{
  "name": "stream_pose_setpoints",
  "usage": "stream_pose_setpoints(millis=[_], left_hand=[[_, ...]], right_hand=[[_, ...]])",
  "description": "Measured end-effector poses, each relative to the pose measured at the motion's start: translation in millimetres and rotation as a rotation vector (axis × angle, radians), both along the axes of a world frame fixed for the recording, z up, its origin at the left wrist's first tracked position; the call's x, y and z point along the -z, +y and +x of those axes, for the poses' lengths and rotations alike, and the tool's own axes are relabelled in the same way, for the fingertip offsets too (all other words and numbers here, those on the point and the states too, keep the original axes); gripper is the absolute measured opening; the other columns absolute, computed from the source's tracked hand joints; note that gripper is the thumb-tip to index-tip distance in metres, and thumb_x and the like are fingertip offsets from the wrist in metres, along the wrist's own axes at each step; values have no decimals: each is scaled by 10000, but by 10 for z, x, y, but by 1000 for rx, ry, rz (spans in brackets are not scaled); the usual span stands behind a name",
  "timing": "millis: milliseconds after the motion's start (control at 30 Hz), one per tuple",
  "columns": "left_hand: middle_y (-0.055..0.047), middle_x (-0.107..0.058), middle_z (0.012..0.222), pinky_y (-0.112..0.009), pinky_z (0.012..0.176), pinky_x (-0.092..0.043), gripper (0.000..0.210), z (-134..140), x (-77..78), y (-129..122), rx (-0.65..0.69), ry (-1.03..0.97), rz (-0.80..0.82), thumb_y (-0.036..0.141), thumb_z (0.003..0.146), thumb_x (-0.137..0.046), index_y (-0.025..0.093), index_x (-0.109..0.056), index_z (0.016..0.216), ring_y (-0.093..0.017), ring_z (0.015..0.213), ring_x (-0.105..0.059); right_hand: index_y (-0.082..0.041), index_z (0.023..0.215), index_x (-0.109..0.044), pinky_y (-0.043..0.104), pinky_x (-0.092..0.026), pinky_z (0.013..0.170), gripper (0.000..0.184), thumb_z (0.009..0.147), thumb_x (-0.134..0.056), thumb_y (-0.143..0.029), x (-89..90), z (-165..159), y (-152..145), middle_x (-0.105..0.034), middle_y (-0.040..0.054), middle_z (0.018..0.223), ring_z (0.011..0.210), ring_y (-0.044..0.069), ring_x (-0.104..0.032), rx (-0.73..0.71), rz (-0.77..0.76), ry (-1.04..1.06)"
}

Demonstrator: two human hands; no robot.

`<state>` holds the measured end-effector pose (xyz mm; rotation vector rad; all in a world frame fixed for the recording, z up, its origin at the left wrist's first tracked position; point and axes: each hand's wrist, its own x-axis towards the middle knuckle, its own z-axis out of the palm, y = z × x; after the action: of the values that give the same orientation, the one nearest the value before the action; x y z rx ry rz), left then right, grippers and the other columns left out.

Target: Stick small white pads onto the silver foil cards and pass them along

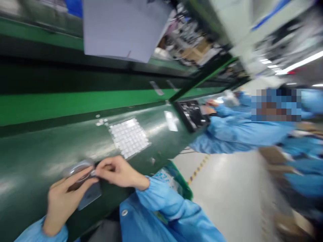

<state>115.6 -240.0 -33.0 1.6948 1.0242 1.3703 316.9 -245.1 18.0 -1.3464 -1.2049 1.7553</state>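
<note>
In the head view, my left hand point(63, 196) is closed at the bench's near edge, thumb and forefinger pinching together; what lies between them is blurred. The thumb and fingers of my right hand point(119, 172) meet them from the right, around a small pale part point(93, 173), whose kind I cannot make out. Under and behind both hands lies a clear plastic piece point(91, 196), partly covered by the left fingers. Farther up the bench, a clear tray point(130, 136) carries many small white pieces in rows. Several loose white pieces point(101, 121) lie beside its far corner.
A white paper slip point(171, 121) and a black tray point(193, 116) stand on the green bench point(32, 151). A co-worker in a blue smock point(239, 134) sits to the right. Below the bench edge is a green bin point(185, 185). A large paper sheet point(121, 30) hangs from the shelf.
</note>
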Motion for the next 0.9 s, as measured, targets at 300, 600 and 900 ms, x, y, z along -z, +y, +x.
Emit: stream_pose_setpoints(millis=[300, 600, 900], left_hand=[[-38, -824, 922, -219, 520, -633, 272, 73, -103, -86, 31, -53, -319, 252, 787, -878, 224, -832, 1054, -185, 646, -770], [-15, -815, 976, -339, 828, -694, 169, 90, -91, -110, -18, -107, -268, 205, 822, -847, 275, -845, 975, -243, 864, -805], [-34, -800, 927, -236, 647, -647, 354, 125, -68, -146, -98, -206, -383, 212, 833, -814, 215, -712, 1172, -188, 753, -780]], right_hand=[[-171, 833, -659, 202, -259, 409, 471, 812, -789, -623, -20, 23, 20, -442, -86, 561, 445, 54, -317, 2, -108, 89], [-165, 850, -677, 206, -243, 402, 462, 795, -819, -601, 44, -82, -42, -445, -75, 539, 443, 63, -325, 85, -62, 15], [-179, 821, -711, 237, -422, 490, 354, 908, -712, -522, 8, -249, -60, -571, 6, 691, 568, 120, -507, 163, 257, -224]])
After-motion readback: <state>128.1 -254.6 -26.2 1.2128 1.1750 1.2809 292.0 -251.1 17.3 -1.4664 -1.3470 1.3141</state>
